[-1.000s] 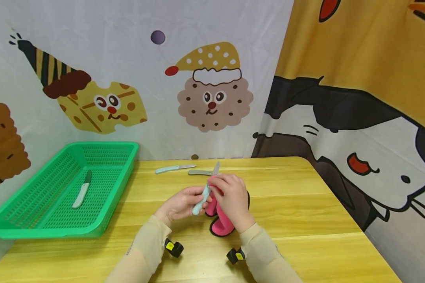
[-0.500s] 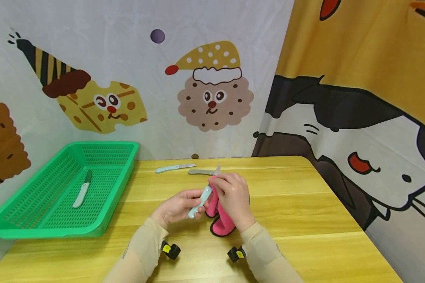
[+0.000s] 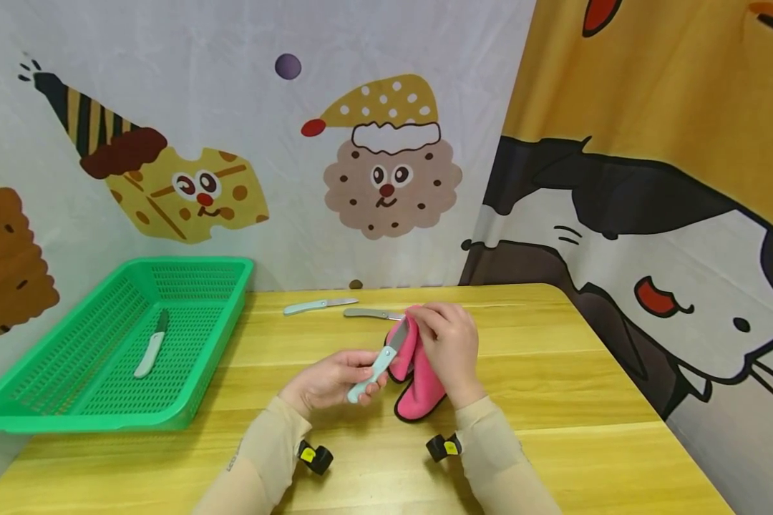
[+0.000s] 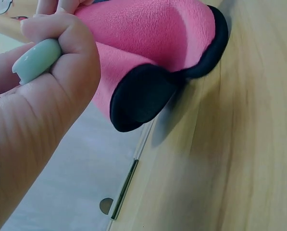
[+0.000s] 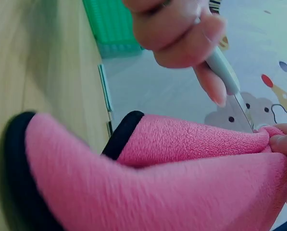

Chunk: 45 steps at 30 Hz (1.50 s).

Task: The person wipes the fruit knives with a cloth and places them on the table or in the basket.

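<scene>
My left hand (image 3: 335, 379) grips a knife (image 3: 372, 375) by its pale green handle, blade tilted up and away to the right. Just right of it, my right hand (image 3: 451, 350) pinches a pink cloth (image 3: 421, 397) with black edging at the blade's tip. The cloth's folds hang below those fingers towards the table. In the right wrist view the blade (image 5: 243, 110) runs up to the pinched cloth. Only the butt of the knife handle (image 4: 37, 60) shows from the fist in the left wrist view.
A green plastic basket (image 3: 187, 415) stands on the left, with a white-handled knife (image 3: 149, 354) inside. At the back of the wooden table (image 3: 554, 400) lie a pale green knife (image 3: 309, 307) and a grey-handled knife (image 3: 367, 312), its blade partly behind the cloth.
My right hand has moved right with the cloth, baring most of the blade, which the cloth and fingers hid before. The left hand has shifted only slightly and keeps its grip.
</scene>
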{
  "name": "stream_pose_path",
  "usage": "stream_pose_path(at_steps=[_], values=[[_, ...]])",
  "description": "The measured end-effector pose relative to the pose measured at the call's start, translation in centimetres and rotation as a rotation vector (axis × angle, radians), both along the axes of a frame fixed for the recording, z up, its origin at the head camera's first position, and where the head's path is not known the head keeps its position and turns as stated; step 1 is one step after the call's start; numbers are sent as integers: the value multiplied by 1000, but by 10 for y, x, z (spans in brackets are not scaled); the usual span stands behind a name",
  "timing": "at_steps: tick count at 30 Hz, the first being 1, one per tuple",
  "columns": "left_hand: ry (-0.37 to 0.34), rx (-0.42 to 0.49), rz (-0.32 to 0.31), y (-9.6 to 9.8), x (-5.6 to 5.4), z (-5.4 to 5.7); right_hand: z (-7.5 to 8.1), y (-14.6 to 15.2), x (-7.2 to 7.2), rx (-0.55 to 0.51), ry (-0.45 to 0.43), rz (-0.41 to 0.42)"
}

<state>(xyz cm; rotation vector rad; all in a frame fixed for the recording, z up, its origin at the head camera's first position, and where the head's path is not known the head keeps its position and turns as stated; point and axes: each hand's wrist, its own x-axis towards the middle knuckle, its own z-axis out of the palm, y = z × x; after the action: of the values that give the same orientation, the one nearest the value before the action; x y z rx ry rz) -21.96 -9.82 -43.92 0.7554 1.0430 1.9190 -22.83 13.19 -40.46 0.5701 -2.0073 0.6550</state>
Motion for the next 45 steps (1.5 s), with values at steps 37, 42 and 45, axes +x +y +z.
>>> stream_pose_path(at_steps=[37, 42, 45], values=[[7, 129, 51, -2, -1, 4, 0, -31, 17, -22, -9, 191], [7, 116, 59, -1, -1, 3, -7, -36, 17, 9, 27, 198], [-9, 103, 83, -3, -1, 2, -10, -37, 16, 28, 25, 203]])
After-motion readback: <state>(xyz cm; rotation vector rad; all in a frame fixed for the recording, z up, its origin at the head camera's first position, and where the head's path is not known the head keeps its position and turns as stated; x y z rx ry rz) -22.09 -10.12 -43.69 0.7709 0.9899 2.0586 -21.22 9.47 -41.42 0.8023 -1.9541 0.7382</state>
